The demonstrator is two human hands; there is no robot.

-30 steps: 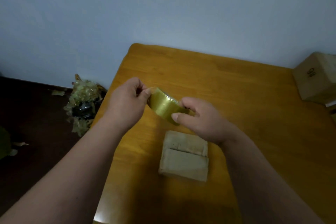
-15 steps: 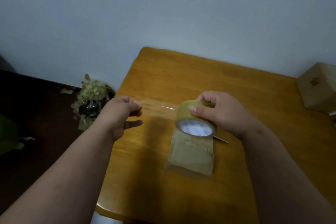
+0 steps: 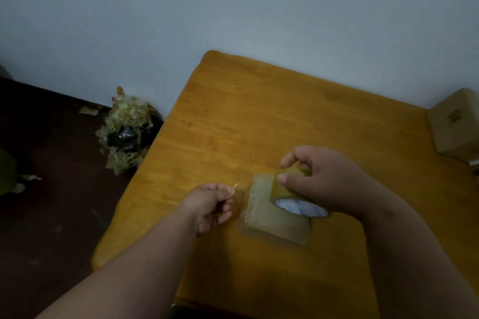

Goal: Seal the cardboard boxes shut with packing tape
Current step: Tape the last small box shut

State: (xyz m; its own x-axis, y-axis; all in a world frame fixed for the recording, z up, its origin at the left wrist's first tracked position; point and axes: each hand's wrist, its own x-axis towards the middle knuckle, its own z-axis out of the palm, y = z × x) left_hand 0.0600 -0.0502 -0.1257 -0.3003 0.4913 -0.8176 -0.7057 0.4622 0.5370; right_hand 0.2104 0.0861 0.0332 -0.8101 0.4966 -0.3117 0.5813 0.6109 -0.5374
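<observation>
A wooden table (image 3: pixel 259 116) is seen bearing a small cardboard box (image 3: pixel 269 217) at five o'clock. A tape roll (image 3: pixel 287 189) is gripped over the box by the right hand (image 3: pixel 324 179); the pulled tape end (image 3: pixel 239 193) is pinched at nine o'clock of the box by the left hand (image 3: pixel 210 204).
</observation>
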